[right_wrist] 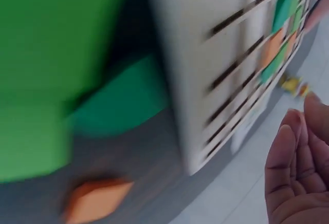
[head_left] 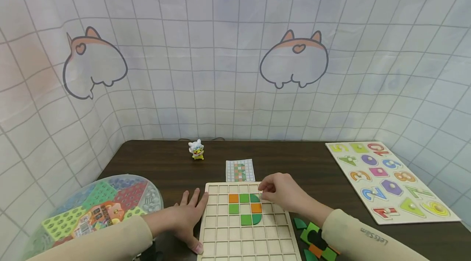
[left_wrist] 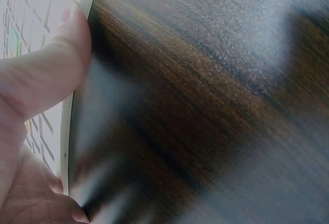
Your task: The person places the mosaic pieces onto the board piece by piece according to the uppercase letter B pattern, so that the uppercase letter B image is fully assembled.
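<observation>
A pale wooden grid board [head_left: 222, 234] lies on the dark table, with orange, light green and dark green pieces set in its upper middle cells. My left hand [head_left: 187, 216] rests spread along the board's left edge, its thumb [left_wrist: 67, 54] on the rim in the left wrist view. Over the board's upper right hovers my right hand [head_left: 281, 191], fingers loosely bent beside a rounded dark green piece [head_left: 254, 198]. In the right wrist view, the thumb and fingertips [right_wrist: 289, 131] come close together with no piece visible between them. A patterned card [head_left: 240, 170] lies behind the board.
Loose green, orange and black pieces [head_left: 312, 232] lie right of the board, partly under the right sleeve. A number-and-shape puzzle board [head_left: 390, 181] sits at the far right. On the left is a round clear container [head_left: 156, 195]; a small figurine [head_left: 196, 149] stands at the back.
</observation>
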Action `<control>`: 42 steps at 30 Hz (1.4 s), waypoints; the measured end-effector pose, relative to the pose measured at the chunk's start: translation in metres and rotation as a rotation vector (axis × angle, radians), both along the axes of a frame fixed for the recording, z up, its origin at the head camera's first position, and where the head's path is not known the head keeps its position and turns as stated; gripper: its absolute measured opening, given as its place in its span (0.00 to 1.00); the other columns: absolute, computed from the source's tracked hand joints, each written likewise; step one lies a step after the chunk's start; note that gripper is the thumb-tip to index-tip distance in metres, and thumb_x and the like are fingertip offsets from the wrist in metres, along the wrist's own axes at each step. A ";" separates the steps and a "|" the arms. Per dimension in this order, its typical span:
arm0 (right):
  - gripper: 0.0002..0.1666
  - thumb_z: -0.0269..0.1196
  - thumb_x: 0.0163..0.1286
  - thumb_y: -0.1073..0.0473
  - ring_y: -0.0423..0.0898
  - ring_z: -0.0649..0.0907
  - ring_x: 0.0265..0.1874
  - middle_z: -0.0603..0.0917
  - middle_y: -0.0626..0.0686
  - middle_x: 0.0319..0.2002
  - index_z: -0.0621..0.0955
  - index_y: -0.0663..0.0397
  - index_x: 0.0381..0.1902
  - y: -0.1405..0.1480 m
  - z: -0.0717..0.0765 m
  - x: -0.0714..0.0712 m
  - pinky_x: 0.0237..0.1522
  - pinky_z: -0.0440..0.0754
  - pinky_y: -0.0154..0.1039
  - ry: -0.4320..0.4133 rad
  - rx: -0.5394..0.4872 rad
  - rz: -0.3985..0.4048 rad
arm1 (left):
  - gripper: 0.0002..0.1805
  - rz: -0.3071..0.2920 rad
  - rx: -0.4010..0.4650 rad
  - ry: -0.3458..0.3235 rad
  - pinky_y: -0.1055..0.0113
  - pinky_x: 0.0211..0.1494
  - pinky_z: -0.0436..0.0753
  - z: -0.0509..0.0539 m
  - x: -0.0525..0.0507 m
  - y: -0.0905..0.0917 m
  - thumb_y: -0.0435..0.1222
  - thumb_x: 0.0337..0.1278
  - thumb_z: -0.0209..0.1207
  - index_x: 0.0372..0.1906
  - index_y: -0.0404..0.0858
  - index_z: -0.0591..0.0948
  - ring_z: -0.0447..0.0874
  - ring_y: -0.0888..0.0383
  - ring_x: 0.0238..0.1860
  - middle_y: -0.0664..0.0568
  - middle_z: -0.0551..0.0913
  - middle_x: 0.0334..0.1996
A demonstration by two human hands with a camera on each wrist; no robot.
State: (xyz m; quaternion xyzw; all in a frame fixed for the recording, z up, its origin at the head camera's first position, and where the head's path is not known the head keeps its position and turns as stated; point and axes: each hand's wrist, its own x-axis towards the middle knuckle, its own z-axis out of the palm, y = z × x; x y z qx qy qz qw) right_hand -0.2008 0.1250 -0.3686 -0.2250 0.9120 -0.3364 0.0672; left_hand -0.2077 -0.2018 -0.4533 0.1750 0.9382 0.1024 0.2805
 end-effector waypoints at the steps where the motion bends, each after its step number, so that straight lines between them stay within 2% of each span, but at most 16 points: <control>1: 0.04 0.69 0.67 0.66 0.39 0.81 0.31 0.85 0.46 0.31 0.87 0.60 0.40 0.009 -0.001 -0.001 0.33 0.79 0.33 0.004 0.000 -0.002 | 0.86 0.001 0.000 0.003 0.26 0.71 0.58 0.000 0.000 0.000 0.76 0.16 0.73 0.84 0.50 0.39 0.31 0.30 0.82 0.39 0.34 0.84; 8: 0.08 0.70 0.67 0.64 0.39 0.81 0.32 0.85 0.46 0.34 0.86 0.58 0.43 0.066 -0.009 -0.004 0.34 0.81 0.33 -0.016 0.022 -0.022 | 0.85 0.004 -0.010 0.009 0.26 0.71 0.59 0.004 0.003 0.002 0.75 0.18 0.73 0.84 0.50 0.40 0.32 0.29 0.82 0.39 0.35 0.84; 14: 0.13 0.70 0.68 0.63 0.40 0.85 0.37 0.88 0.50 0.41 0.85 0.60 0.49 0.107 -0.015 -0.005 0.38 0.83 0.32 -0.104 0.015 0.028 | 0.84 0.005 -0.018 0.011 0.27 0.71 0.59 0.010 0.007 0.004 0.74 0.20 0.74 0.84 0.49 0.40 0.33 0.30 0.82 0.39 0.36 0.84; 19: 0.15 0.70 0.68 0.62 0.39 0.85 0.41 0.88 0.52 0.47 0.85 0.59 0.52 0.129 -0.022 -0.010 0.42 0.83 0.31 -0.162 0.049 0.085 | 0.84 0.008 -0.009 0.010 0.27 0.71 0.59 0.012 0.009 0.005 0.73 0.20 0.74 0.84 0.48 0.41 0.33 0.30 0.82 0.38 0.36 0.84; 26: 0.21 0.73 0.65 0.62 0.39 0.80 0.43 0.84 0.55 0.51 0.83 0.58 0.55 0.139 -0.025 -0.011 0.44 0.82 0.33 -0.222 0.009 0.157 | 0.84 0.008 -0.008 0.010 0.26 0.71 0.59 0.012 0.008 0.005 0.73 0.20 0.74 0.84 0.49 0.40 0.33 0.30 0.82 0.39 0.35 0.84; 29: 0.23 0.74 0.63 0.62 0.41 0.79 0.43 0.83 0.55 0.52 0.83 0.57 0.56 0.138 -0.025 -0.011 0.44 0.82 0.33 -0.222 0.007 0.170 | 0.83 0.005 -0.006 0.002 0.27 0.71 0.58 0.011 0.007 0.004 0.74 0.20 0.74 0.84 0.50 0.40 0.32 0.30 0.82 0.39 0.35 0.84; 42: 0.20 0.77 0.60 0.59 0.44 0.77 0.41 0.82 0.49 0.45 0.84 0.52 0.49 0.136 -0.030 -0.014 0.42 0.81 0.33 -0.176 0.052 0.125 | 0.84 0.003 0.002 -0.006 0.27 0.71 0.58 0.008 0.005 0.002 0.74 0.20 0.73 0.84 0.51 0.39 0.31 0.30 0.82 0.40 0.34 0.84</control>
